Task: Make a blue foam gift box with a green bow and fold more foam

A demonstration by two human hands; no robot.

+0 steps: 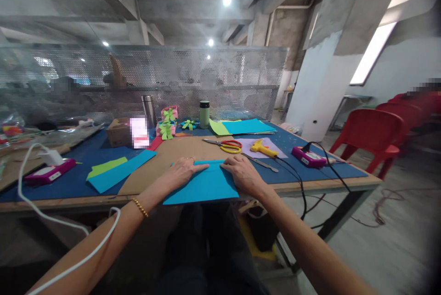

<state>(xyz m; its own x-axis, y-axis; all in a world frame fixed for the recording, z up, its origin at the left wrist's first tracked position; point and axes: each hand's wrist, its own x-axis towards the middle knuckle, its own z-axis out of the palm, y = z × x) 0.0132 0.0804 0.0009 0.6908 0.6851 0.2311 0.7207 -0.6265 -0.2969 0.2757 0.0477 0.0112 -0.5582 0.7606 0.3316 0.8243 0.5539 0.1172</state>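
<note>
A bright blue sheet of paper [203, 188] lies in front of me, its near edge reaching the table's front edge. Its far edge appears folded over in a narrow strip. My left hand [182, 173] grips that edge at the left, thumb stretched along the strip. At the right end, my right hand [242, 173] has its fingers curled and pressed on the same edge. Under the sheet is brown cardboard [144, 178]. Red-and-yellow-handled scissors [229, 146] rest beyond my hands, and a metal blade-like tool [263, 164] lies to the right.
A yellow glue gun [263, 149] sits on pale purple paper. Purple power strips [51, 171] with cords flank the work area. Blue and green strips [119, 171] lie left. Behind stand a green tumbler [204, 115], a steel flask [149, 110] and a cardboard box [119, 132].
</note>
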